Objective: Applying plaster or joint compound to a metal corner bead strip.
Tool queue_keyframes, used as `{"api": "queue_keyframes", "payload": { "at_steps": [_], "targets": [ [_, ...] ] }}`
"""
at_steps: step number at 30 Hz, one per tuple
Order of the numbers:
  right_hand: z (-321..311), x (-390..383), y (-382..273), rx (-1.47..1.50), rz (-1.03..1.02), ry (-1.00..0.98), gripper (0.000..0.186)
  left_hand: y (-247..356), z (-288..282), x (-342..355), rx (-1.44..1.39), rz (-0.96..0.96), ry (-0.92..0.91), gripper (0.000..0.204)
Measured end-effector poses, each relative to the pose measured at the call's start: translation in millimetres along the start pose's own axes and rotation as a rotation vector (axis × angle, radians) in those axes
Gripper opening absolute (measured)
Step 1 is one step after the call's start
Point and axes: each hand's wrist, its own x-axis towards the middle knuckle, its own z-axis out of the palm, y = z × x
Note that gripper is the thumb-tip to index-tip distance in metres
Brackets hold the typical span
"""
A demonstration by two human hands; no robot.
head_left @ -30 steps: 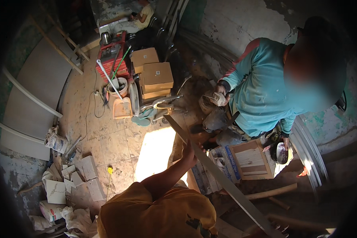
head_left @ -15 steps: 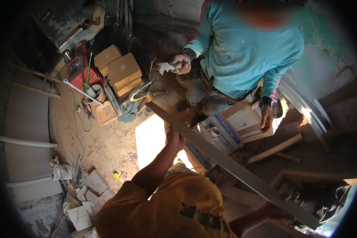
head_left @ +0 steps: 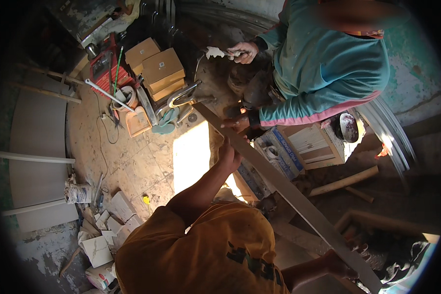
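Note:
A long, narrow grey board [head_left: 284, 186] slants across the view, from the middle down to the lower right. My left hand [head_left: 229, 156] grips its near edge toward the upper end. Farther down, my right hand [head_left: 339, 263] holds the board's lower part from beneath, with fingertips showing past the far edge. Opposite me, a co-worker in a teal top rests one hand [head_left: 237, 122] at the upper end of the board. Their other hand [head_left: 245, 52] holds a putty knife [head_left: 215, 52] with whitish paste on the blade.
Cardboard boxes [head_left: 162, 68], a red crate [head_left: 108, 73], an orange dustpan [head_left: 138, 121] and green slippers [head_left: 166, 120] stand at the upper left. Broken tiles [head_left: 97, 251] lie lower left. A paste bowl [head_left: 348, 128], a wooden pole [head_left: 345, 181] and metal channels [head_left: 389, 132] are at right.
The co-worker has leaned across and brought one hand from near the bowl onto the board's upper end. My view has shifted slightly; both my hands keep their hold.

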Motion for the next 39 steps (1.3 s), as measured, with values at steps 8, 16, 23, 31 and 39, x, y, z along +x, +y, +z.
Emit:
{"api": "queue_keyframes", "payload": {
  "at_steps": [8, 16, 23, 31, 39],
  "targets": [
    [-25, 17, 8, 0.462, 0.029, -0.689, 0.075, 26, 49, -18, -0.013, 0.036, -0.066, 0.052],
    [39, -5, -13, 0.395, -0.098, -0.528, 0.056, 49, 103, -46, 0.075, -0.016, -0.381, 0.051],
    [12, 13, -7, 0.466, 0.001, -0.117, 0.065, 71, 108, -55, 0.13, 0.008, -0.519, 0.045],
    [41, 1, -8, 0.503, 0.03, -0.657, 0.065, 72, 111, -64, 0.195, -0.027, -0.549, 0.039],
    [6, 21, 5, 0.42, -0.032, -0.594, 0.065, 77, 110, -71, 0.193, -0.023, -0.55, 0.036]
  ]
}}
